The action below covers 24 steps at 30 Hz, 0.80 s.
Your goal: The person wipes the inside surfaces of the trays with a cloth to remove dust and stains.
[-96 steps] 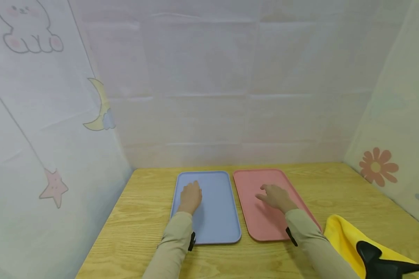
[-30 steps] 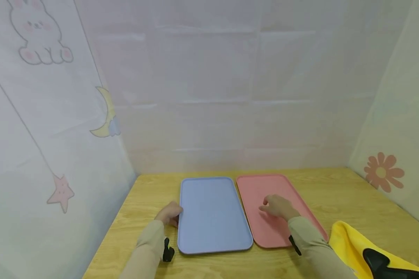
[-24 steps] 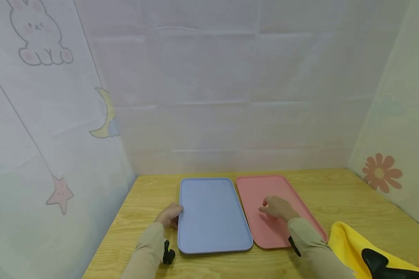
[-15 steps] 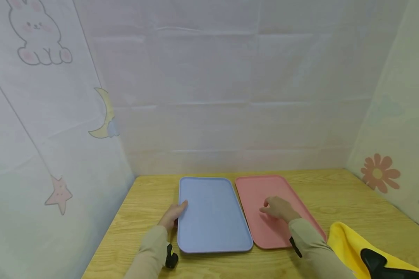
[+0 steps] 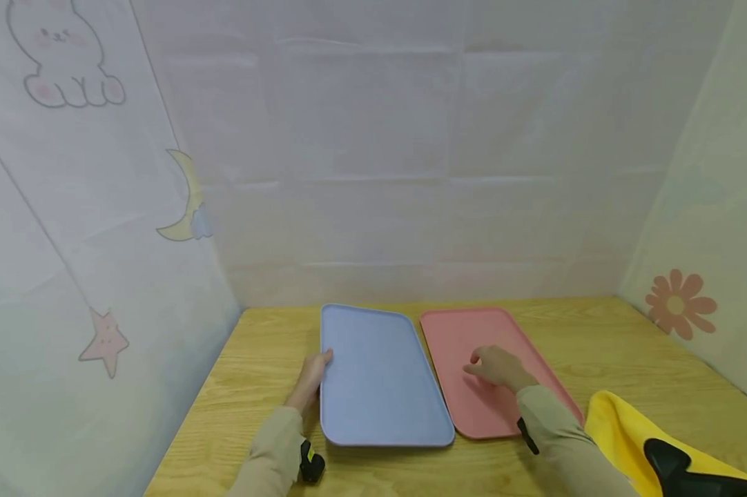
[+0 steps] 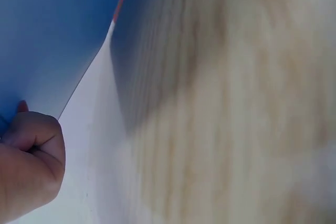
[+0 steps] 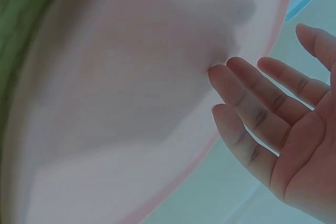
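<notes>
A light blue tray (image 5: 382,379) is tilted in the head view, its left side raised off the wooden table. My left hand (image 5: 311,376) grips its left edge, thumb over the rim and fingers out of sight beneath. The left wrist view shows the curled hand (image 6: 31,156) against the tray's underside (image 6: 52,35). To the right, a pink tray (image 5: 467,335) lies flat. My right hand (image 5: 500,366) is over it with fingers loosely bent. In the right wrist view that hand (image 7: 283,135) holds nothing; its fingertips are at the pink surface (image 7: 105,103), contact unclear.
Both trays are on a wood-grain table (image 5: 262,359). A yellow item with a black part (image 5: 665,462) lies at the front right, beside my right sleeve. Pale printed sheets (image 5: 348,138) enclose the table at the back and both sides.
My left hand has left its place over the blue tray, moved to its left edge and taken hold. That side has risen and tilted. The right hand has stayed over the pink tray.
</notes>
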Each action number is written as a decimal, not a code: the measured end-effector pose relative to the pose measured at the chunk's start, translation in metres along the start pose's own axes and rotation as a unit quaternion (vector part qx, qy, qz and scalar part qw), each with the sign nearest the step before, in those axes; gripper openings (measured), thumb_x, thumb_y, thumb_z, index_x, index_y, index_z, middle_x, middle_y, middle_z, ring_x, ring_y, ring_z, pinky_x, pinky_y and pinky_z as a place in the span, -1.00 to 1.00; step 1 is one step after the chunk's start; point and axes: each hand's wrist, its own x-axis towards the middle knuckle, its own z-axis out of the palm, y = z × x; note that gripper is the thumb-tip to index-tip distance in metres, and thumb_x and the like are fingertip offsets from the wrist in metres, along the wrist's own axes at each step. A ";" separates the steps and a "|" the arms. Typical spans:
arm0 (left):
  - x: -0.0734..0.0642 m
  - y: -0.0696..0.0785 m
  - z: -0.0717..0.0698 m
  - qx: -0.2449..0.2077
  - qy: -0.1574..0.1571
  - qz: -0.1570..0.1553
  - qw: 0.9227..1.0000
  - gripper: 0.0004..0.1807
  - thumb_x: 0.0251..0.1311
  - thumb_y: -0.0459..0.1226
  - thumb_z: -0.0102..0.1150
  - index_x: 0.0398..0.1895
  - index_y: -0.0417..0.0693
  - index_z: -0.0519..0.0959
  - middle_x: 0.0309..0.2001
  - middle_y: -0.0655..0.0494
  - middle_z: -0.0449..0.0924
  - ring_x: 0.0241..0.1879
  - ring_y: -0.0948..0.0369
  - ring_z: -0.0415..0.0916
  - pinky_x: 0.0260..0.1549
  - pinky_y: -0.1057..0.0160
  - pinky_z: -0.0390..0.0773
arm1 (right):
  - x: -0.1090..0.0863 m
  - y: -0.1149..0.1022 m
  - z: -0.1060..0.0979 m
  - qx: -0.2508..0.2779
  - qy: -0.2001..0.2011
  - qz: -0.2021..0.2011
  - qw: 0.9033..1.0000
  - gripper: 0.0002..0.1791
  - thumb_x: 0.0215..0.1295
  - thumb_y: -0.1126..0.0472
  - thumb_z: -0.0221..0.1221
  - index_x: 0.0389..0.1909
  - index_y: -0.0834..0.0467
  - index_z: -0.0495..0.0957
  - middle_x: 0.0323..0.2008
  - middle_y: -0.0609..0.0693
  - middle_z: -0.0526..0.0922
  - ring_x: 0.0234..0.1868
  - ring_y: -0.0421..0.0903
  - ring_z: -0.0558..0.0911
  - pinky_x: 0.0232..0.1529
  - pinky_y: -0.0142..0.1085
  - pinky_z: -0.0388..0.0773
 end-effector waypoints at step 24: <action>-0.111 0.114 0.033 -0.099 0.020 -0.053 0.993 -0.42 0.35 -0.11 -0.32 0.15 -0.50 0.07 -0.30 0.12 0.43 -0.36 0.34 0.40 -0.28 0.37 0.38 | -0.015 0.002 -0.006 0.041 0.001 0.006 0.999 -0.67 0.18 0.08 0.13 -0.22 0.29 0.49 -0.65 -0.04 0.46 -0.63 -0.15 0.42 -0.53 -0.27 0.37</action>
